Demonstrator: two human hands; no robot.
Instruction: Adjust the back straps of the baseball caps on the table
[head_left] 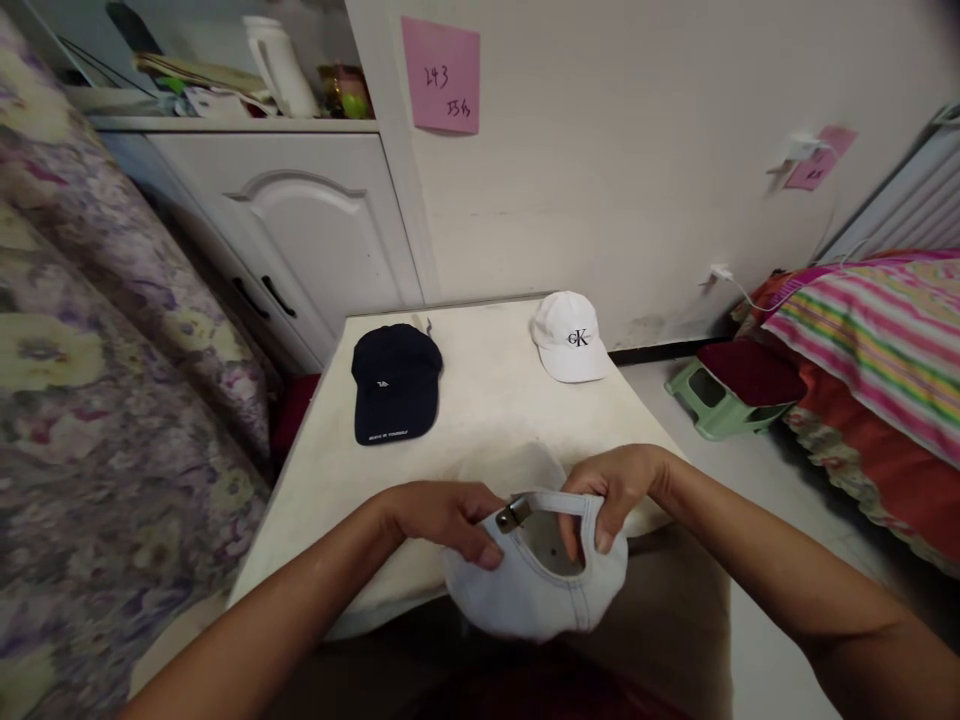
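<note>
A pale grey-blue baseball cap is held at the table's near edge, its back opening and strap with a metal buckle facing me. My left hand pinches the cap's rim beside the buckle. Gripping the opposite side of the opening is my right hand, with a finger inside the cap. The brim, partly hidden behind my hands, points away over the table. Farther off, a navy cap lies at the left and a white cap with black "CK" lettering at the right.
The cream-covered table stands against the wall. White cabinet doors and a floral curtain are at the left. To the right are a green stool with a dark red top and a bed with a striped cover.
</note>
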